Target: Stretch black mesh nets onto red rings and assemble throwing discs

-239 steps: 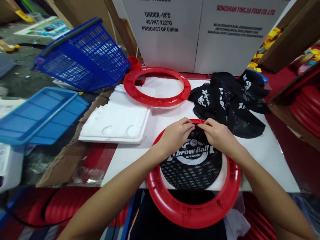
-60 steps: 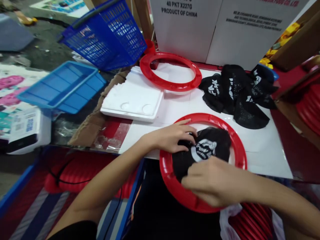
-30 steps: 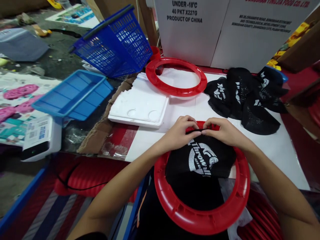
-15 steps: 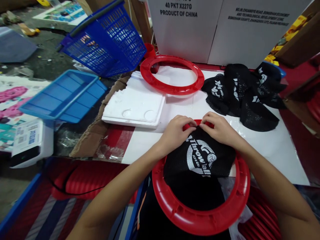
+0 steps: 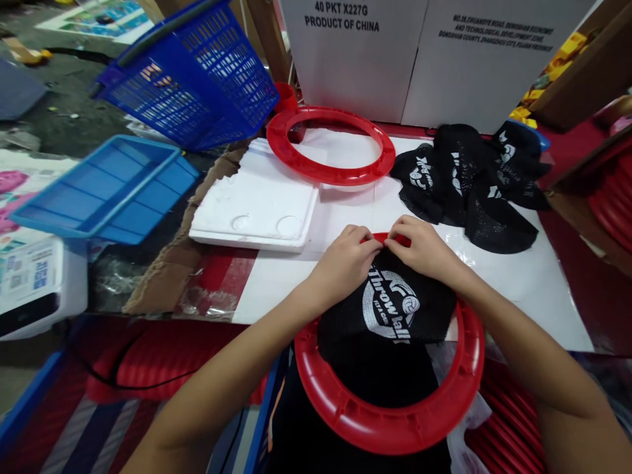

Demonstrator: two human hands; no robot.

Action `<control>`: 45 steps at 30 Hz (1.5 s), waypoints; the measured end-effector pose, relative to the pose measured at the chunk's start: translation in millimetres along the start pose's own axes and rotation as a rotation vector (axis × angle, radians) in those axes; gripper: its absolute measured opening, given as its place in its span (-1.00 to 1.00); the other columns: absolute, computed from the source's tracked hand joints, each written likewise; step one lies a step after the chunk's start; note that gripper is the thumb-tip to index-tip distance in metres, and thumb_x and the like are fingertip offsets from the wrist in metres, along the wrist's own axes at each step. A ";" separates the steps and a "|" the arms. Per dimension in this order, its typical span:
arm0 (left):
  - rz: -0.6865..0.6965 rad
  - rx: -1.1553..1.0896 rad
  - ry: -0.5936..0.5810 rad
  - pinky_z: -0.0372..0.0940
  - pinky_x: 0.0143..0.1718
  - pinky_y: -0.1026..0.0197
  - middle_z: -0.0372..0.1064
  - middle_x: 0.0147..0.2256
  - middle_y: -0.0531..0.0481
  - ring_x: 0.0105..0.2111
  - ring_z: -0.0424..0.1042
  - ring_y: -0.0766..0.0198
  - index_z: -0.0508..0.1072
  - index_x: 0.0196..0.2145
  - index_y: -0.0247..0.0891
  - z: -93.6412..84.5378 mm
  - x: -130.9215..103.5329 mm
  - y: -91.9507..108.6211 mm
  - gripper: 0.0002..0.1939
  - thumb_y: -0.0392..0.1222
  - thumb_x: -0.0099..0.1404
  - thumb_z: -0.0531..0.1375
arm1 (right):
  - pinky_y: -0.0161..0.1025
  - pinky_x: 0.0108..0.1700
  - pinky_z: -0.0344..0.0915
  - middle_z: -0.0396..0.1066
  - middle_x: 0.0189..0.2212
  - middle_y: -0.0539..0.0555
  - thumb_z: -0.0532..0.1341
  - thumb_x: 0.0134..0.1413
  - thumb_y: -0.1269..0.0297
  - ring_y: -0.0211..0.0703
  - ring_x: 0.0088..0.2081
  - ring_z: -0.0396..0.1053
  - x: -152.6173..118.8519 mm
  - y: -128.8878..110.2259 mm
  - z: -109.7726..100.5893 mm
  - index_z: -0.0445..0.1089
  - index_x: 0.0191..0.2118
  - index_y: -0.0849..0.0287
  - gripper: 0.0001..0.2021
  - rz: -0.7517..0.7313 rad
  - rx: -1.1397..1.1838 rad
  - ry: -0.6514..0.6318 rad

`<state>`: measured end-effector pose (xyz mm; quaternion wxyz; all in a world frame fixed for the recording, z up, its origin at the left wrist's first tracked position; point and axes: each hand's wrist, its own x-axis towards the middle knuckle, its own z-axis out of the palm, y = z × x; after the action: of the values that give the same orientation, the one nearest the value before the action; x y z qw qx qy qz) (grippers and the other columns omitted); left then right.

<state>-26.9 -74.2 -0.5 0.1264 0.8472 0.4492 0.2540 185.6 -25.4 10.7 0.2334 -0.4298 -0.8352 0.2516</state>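
Black mesh cloth [image 5: 345, 332], likely light and limp, spreads just below our left hand [image 5: 344, 262] and right hand [image 5: 423, 247], and we pinch its top edge with both — the surest hold — at the stiff-looking red ring [image 5: 385, 431].

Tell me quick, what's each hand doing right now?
Left hand: closed, fingers pinching the black mesh's top edge.
Right hand: closed, fingers pinching that same edge at the red ring's far side.
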 end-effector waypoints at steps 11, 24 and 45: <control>-0.389 0.596 -0.334 0.32 -0.38 0.12 0.47 -0.26 -0.25 -0.24 0.53 -0.09 0.45 -0.04 -0.33 -38.6 -35.4 49.9 -0.74 -0.22 0.58 -0.01 | 0.27 0.06 0.41 0.46 0.12 0.37 0.22 0.39 0.20 0.32 0.05 0.40 -98.0 -10.1 -45.6 0.50 -0.10 0.20 -0.81 0.087 -0.575 0.048; 0.365 0.006 -0.401 0.35 0.07 -0.07 0.49 0.09 -0.26 0.05 0.48 -0.11 0.62 0.03 -0.19 -37.1 43.6 38.2 -0.70 -0.18 0.35 0.40 | 0.29 0.33 0.37 0.33 0.33 0.18 0.21 0.37 0.38 0.14 0.37 0.29 -79.7 15.0 -23.6 0.53 -0.13 0.00 -0.84 -0.274 0.006 0.051; -0.019 -0.558 -0.191 0.39 -0.15 0.18 0.57 -0.28 0.01 -0.27 0.54 0.23 0.57 -0.25 -0.23 -6.2 44.9 -1.3 -0.95 -0.25 0.41 0.29 | 0.05 0.14 0.36 0.58 -0.09 0.10 0.24 0.38 0.20 -0.01 -0.02 0.48 -31.2 10.5 -37.1 0.56 -0.24 0.08 -0.82 0.056 0.217 -0.063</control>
<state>-10.2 -36.5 18.3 0.3984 0.7955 0.3561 0.2858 230.7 -38.0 27.2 0.2453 -0.4169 -0.7976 0.3602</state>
